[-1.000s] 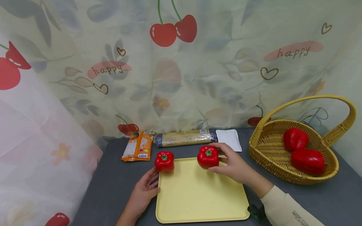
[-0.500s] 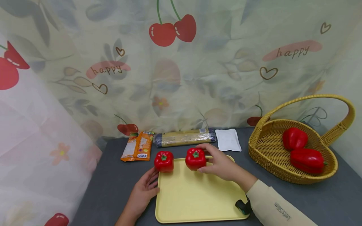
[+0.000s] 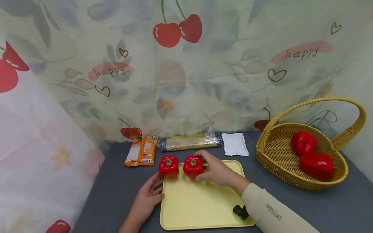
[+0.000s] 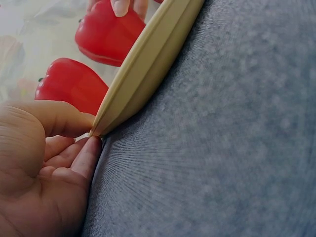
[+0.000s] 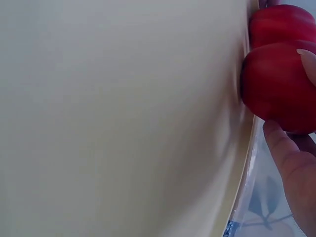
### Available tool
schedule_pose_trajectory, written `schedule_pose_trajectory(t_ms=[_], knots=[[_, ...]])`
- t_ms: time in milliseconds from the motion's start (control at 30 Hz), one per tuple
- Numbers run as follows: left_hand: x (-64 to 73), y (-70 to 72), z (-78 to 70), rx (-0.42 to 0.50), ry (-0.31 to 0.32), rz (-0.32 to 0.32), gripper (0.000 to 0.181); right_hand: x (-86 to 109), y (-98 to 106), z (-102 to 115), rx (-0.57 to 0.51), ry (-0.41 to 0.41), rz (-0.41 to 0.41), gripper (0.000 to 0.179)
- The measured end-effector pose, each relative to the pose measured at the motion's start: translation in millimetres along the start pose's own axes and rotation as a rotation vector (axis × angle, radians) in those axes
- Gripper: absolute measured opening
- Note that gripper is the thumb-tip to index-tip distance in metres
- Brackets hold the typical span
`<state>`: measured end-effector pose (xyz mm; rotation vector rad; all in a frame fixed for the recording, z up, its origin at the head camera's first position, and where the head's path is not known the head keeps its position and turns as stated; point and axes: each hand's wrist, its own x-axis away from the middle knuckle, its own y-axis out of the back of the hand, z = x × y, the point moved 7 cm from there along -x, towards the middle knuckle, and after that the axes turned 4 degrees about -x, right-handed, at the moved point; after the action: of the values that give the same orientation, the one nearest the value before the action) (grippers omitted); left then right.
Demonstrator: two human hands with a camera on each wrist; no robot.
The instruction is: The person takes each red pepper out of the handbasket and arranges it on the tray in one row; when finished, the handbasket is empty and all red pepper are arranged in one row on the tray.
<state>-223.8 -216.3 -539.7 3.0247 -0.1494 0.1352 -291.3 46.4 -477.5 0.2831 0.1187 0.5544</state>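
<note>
Red pepper (image 3: 193, 167), one: at the far edge of the tray (image 3: 204, 205), gripped in the right hand (image 3: 214, 170). I judge it light, firm, slick; I favour holding its rounded sides. Second pepper (image 3: 169, 167): just beside. Left hand (image 3: 148, 198): pinching the tray's left rim.

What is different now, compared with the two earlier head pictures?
The right hand has carried a glossy red bell pepper leftward over the rectangular pale-yellow tray, close to the other red bell pepper. Neither hand took or released anything. Unchanged: the left hand at the tray's left edge, that other pepper, the woven tan basket holding two red peppers.
</note>
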Motion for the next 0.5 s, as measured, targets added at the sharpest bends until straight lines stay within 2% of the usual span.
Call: schedule_pose_trajectory(t_ms=[200, 500], knots=[[0.3, -0.2, -0.6, 0.003, -0.006, 0.000, 0.081, -4.6, -3.2, 1.1, -0.001, -0.017, -0.022, 0.076], [0.9, -0.8, -2.1, -0.002, -0.010, 0.000, 0.081, -10.8, -6.2, -1.0, -0.009, 0.001, -0.032, 0.076]])
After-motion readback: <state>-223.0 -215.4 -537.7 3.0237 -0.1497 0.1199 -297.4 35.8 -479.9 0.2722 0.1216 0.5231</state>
